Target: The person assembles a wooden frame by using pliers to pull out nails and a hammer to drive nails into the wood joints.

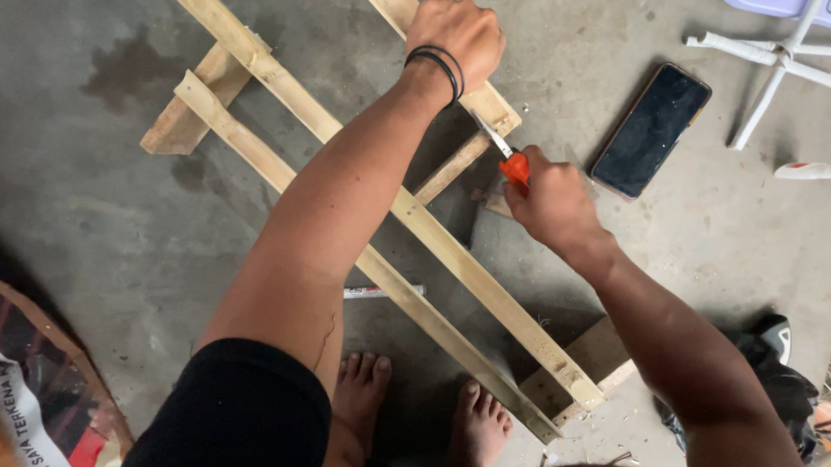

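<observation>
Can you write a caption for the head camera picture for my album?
Left hand steadies a wooden frame while the right hand works an orange-handled knife.

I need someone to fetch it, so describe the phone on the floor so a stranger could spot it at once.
Start at the wooden slat frame lying on the grey concrete floor. Just beyond its upper end, past the right hand gripping an orange-handled tool, lies the phone. It is the only flat, dark, glossy rectangle there; the white plastic pipe piece beside it is thin and branched.

Pale wooden slat frame [362, 157] flat on concrete, orange-handled knife [504, 157] against slat
</observation>
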